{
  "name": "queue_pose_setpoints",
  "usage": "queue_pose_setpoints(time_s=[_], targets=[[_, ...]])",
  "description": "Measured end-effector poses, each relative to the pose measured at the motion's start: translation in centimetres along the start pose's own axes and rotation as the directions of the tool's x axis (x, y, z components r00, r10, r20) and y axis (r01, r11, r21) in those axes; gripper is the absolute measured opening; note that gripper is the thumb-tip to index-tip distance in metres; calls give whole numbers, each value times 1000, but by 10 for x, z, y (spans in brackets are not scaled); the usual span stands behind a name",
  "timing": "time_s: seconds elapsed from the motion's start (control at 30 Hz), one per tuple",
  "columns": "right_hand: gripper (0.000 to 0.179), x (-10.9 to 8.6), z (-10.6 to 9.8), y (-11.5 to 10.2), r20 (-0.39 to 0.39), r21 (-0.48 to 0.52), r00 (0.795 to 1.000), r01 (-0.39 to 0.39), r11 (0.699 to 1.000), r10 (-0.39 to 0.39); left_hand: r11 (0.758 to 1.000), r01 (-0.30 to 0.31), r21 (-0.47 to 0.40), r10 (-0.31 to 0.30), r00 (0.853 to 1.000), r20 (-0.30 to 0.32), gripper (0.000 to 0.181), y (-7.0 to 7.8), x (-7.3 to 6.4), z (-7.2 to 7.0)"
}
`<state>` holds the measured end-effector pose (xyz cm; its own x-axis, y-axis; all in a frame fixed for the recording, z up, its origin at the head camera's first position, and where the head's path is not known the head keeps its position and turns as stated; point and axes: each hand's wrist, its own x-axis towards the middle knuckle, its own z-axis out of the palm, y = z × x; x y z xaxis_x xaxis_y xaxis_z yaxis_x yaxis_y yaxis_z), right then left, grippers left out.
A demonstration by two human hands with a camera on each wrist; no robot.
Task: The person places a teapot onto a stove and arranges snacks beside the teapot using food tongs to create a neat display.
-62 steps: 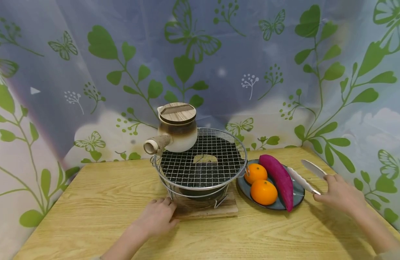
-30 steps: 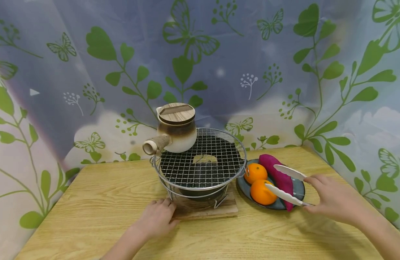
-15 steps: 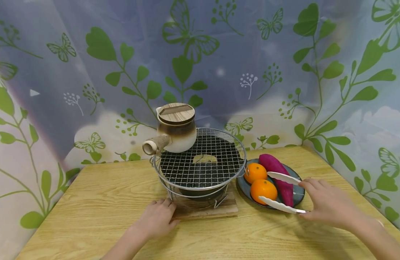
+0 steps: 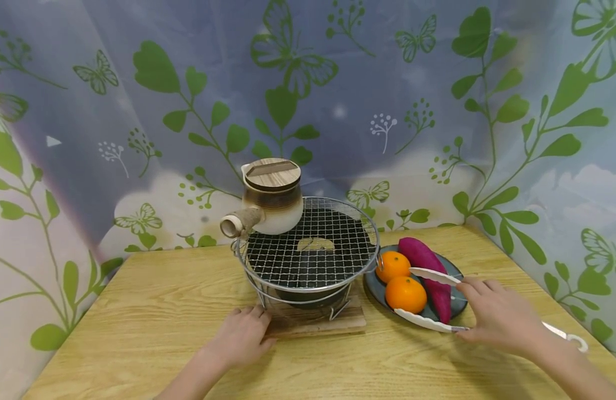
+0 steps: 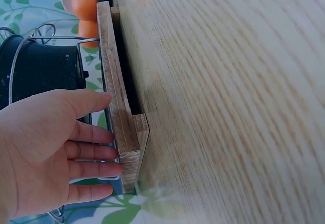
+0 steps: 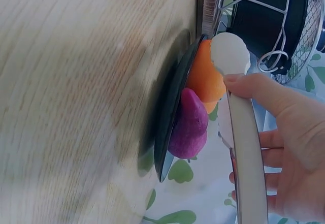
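Note:
My right hand (image 4: 503, 314) grips white-tipped tongs (image 4: 428, 322) with the arms spread apart. One tong arm passes over the purple sweet potato (image 4: 422, 256), and the other lies along the plate's front rim, on the near side of the front orange (image 4: 406, 295). Another orange (image 4: 394, 266) sits just behind on the dark plate (image 4: 458, 305). In the right wrist view the thumb presses on one tong arm (image 6: 249, 158). My left hand (image 4: 240, 336) touches the left end of the wooden board (image 4: 333, 328); its fingers are straight in the left wrist view.
On the board stands a dark stove (image 4: 308, 298) topped by a round wire grill (image 4: 328, 266). A lidded clay pot (image 4: 275, 205) with a side handle sits at the grill's back left. A patterned cloth (image 4: 338, 111) hangs behind the wooden table (image 4: 163, 311).
My right hand has carried the tongs leftward from beside the plate to over it, then lowered them with the arms spread about the front orange. The left hand stays at the board.

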<state>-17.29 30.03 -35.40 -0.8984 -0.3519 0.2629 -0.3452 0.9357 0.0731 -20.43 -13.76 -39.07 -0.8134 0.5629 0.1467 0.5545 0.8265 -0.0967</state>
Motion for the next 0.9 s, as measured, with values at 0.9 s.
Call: queue_pose_setpoints(time_s=[0.9], targets=[[77, 3, 10, -2, 49, -29, 998, -33, 999, 34, 1000, -2, -2, 2, 1000, -4, 47, 1, 0, 0]])
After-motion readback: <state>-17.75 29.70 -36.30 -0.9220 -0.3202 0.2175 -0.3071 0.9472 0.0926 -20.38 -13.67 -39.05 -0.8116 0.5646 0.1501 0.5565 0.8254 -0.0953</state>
